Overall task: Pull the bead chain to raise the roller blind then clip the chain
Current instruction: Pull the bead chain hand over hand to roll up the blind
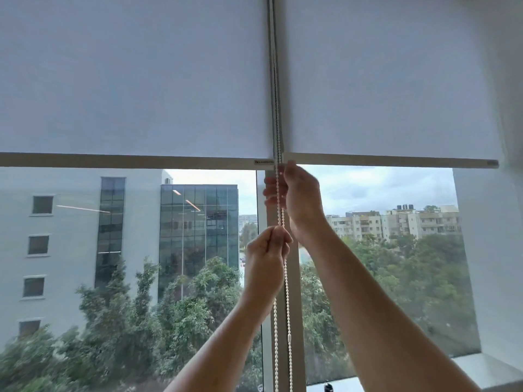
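The pull goes best hand over hand on one strand only, drawn straight down along the mullion (291,278) so the beads feed cleanly, with one hand always gripping while the other reaches up. The left hand (266,258) is closed in a fist on the chain (280,213), lower down, and the right hand (300,199) is curled around the chain above it, just under the bottom bars of the two blinds (135,80). The chain runs up between the blinds and hangs in two strands below the left hand; no clip is visible.
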Demonstrator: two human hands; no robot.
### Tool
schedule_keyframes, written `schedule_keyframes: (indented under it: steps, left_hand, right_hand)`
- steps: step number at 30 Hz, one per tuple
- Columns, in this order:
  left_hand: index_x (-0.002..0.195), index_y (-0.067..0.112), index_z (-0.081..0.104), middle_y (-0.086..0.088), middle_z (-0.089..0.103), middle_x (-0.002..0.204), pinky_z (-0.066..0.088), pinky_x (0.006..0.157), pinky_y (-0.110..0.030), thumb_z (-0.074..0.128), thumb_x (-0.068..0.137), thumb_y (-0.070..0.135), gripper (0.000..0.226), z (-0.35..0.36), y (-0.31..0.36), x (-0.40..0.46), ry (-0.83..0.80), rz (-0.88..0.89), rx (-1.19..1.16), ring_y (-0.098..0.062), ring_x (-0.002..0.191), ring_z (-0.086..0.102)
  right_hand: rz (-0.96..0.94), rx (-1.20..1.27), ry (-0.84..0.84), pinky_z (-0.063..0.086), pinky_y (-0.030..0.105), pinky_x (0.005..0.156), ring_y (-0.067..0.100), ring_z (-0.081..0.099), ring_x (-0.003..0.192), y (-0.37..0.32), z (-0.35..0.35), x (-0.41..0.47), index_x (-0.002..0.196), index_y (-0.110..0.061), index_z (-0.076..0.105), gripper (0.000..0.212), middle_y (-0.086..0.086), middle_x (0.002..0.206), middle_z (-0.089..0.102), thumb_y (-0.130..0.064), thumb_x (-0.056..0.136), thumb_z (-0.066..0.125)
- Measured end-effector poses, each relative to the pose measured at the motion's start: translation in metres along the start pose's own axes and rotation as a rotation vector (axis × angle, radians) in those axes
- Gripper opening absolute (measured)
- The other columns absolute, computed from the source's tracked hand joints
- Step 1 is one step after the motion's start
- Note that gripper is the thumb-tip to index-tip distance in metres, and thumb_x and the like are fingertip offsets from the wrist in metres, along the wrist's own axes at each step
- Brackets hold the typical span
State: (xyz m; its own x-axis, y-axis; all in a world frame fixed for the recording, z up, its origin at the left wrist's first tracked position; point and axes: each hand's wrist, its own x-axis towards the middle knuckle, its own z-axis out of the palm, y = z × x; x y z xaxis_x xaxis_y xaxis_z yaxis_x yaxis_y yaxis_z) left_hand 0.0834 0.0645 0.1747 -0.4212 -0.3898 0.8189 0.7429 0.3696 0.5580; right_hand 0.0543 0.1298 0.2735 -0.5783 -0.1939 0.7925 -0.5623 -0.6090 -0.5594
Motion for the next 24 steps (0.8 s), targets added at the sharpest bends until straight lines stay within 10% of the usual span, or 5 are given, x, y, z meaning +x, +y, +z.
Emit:
schedule_keyframes:
  steps: [4, 13, 24]
  left_hand:
    - [0.063, 0.019, 0.062, 0.011, 0.041, 0.046, 0.026, 0.043, -0.015, 0.047, 0.103, 0.013, 0.043, 0.001, -0.002, -0.004, -0.078, 0.015, -0.036, -0.002, 0.044, 0.032]
    - [0.102, 0.002, 0.067, -0.016, 0.071, 0.093, 0.054, 0.072, -0.035, 0.047, 0.101, 0.032, 0.036, -0.022, 0.048, 0.061, -0.097, -0.095, -0.110, -0.027, 0.082, 0.065]
    - [0.080, 0.009, 0.065, -0.001, 0.048, 0.058, 0.031, 0.039, -0.019, 0.048, 0.103, 0.020, 0.031, 0.026, 0.127, 0.121, -0.043, -0.063, -0.067, -0.007, 0.039, 0.038]
  right_hand:
    - [-0.015, -0.072, 0.051, 0.028, 0.024, 0.040, 0.010, 0.036, 0.044, -0.013, 0.017, 0.017, 0.086, -0.013, 0.065, 0.033, -0.001, 0.060, 0.049, -0.015, 0.106, 0.039]
    - [-0.235, -0.331, 0.113, 0.036, 0.018, 0.052, 0.004, 0.045, 0.054, 0.007, 0.005, 0.003, 0.069, -0.020, 0.057, 0.035, -0.005, 0.066, 0.056, -0.014, 0.102, 0.046]
    - [-0.290, -0.284, 0.010, 0.029, 0.023, 0.049, 0.006, 0.035, 0.052, 0.038, -0.005, -0.033, 0.070, -0.023, 0.055, 0.036, -0.011, 0.057, 0.045, -0.018, 0.103, 0.043]
